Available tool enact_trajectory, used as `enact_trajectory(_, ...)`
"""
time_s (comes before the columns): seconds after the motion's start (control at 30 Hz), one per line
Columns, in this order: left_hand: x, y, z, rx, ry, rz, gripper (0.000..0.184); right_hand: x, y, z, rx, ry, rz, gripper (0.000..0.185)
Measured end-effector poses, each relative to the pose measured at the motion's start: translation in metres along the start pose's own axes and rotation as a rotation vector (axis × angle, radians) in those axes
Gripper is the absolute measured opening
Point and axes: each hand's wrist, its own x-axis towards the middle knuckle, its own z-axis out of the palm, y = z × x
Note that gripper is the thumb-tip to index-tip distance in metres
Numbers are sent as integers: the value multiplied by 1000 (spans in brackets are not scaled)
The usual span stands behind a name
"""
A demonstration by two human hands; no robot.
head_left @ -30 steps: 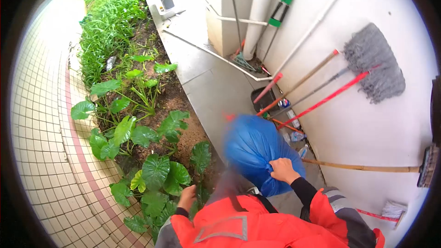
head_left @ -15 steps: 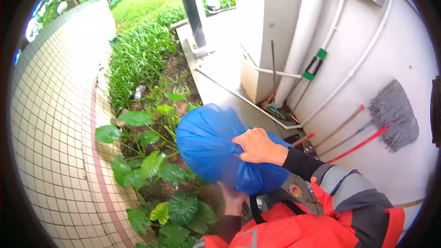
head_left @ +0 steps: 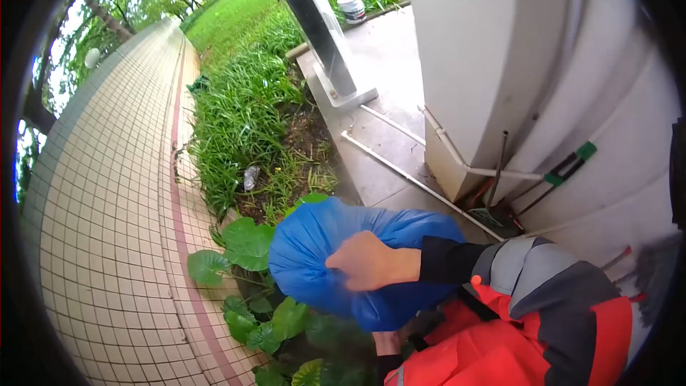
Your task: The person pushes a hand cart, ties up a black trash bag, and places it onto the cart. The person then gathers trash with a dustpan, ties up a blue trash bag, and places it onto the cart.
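A full blue plastic bag, its surface gathered in creases, is held in front of my body. Closed round the gathered plastic at its middle is my right hand, slightly blurred, its arm reaching in from the right. Beneath the bag's lower edge, only the wrist and part of my left hand show. The bag hides the left fingers, so their grip cannot be made out. Broad green leaves are close to the bag's left side.
A tiled path runs along the left, beside a planted bed. On the right stand a white pillar, white pipes and a green-and-black tool. Farther back are a dark post and a white bucket.
The view has swung right and up, showing more path and less of the right wall. The bag and both hands stay together; the bag looks more stretched to the right.
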Motion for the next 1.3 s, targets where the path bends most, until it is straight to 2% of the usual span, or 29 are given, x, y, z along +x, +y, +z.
enact_trajectory(0.07, 49, 10, 15, -4, 7, -6, 68, 39, 36, -19, 12, -46, 18, 20)
enact_trajectory(0.33, 256, 59, 67, 34, -3, -133, 67, 183, 184, -87, -89, 38, 94, 22)
enact_trajectory(0.37, 288, 63, 77, 14, -19, -162, 66, 204, 200, -101, -128, -17, 118, 22)
enact_trajectory(0.53, 450, 88, 152, 98, -93, -289, 65, 275, 286, -158, -167, 75, 276, 20)
enact_trajectory(0.6, 514, 86, 187, 114, -129, -333, 65, 297, 315, -192, -214, 84, 328, 28)
enact_trajectory(0.7, 589, 82, 226, 157, -171, -373, 64, 319, 363, -226, -217, 197, 373, 29)
enact_trajectory(0.8, 658, 70, 258, 178, -189, -406, 63, 335, 424, -265, -235, 324, 421, 28)
enact_trajectory(0.87, 706, 58, 280, 196, -205, -437, 63, 346, 463, -299, -271, 332, 476, 27)
enact_trajectory(0.93, 759, 38, 304, 227, -223, -466, 62, 358, 514, -330, -243, 346, 557, 27)
enact_trajectory(1.0, 815, 16, 331, 263, -227, -502, 62, 369, 576, -358, -231, 444, 544, 26)
enact_trajectory(1.07, 861, -8, 356, 297, -218, -543, 61, 377, 631, -388, -191, 458, 614, 26)
enact_trajectory(1.13, 905, -31, 377, 309, -205, -580, 61, 381, 671, -415, -224, 384, 623, 17)
enact_trajectory(1.3, 990, -110, 429, 314, -212, -695, 60, 357, 749, -504, -244, 399, 718, 21)
